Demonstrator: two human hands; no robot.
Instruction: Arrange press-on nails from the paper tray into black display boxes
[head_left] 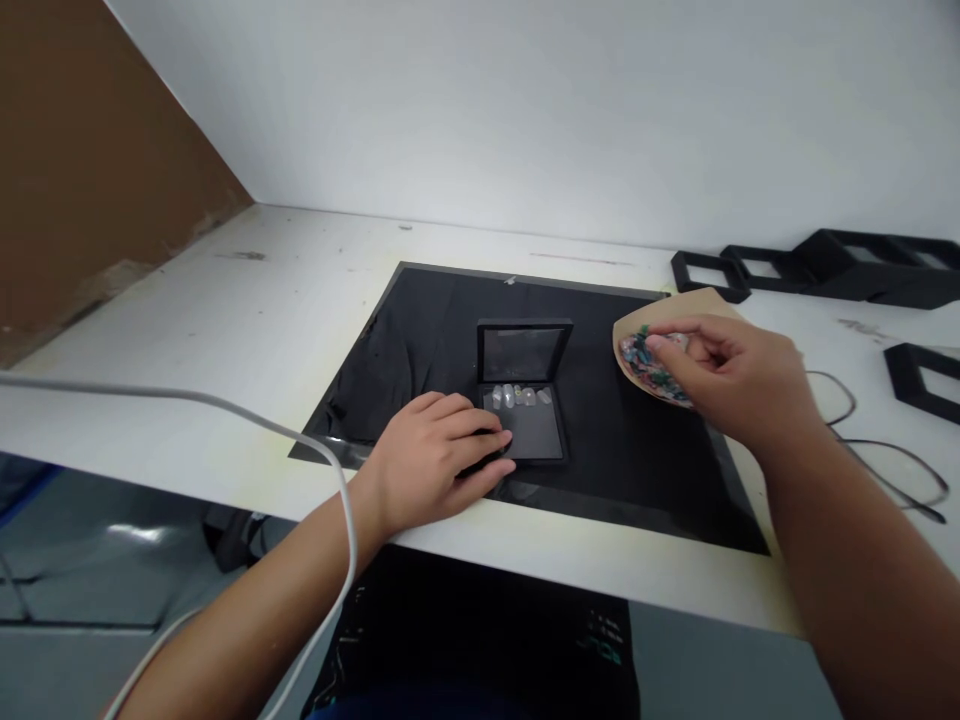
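A small black box [536, 425] with its lid [523, 352] standing open sits on a black mat [615, 450]. A row of pale small pieces [517, 397] lies inside it. My left hand [439, 460] rests flat on the box's left front corner, fingers together on it. My right hand [731, 380] reaches over a tan paper sheet [694, 305] that carries a pile of small multicoloured pieces [652, 365]; its fingertips pinch into that pile.
The white table [247, 330] has its front edge near me. Black frames [825, 265] lie at the back right, another black frame [926, 375] at the right edge. A thin dark cable [885, 455] loops on the right. A grey cable [225, 410] crosses my left arm.
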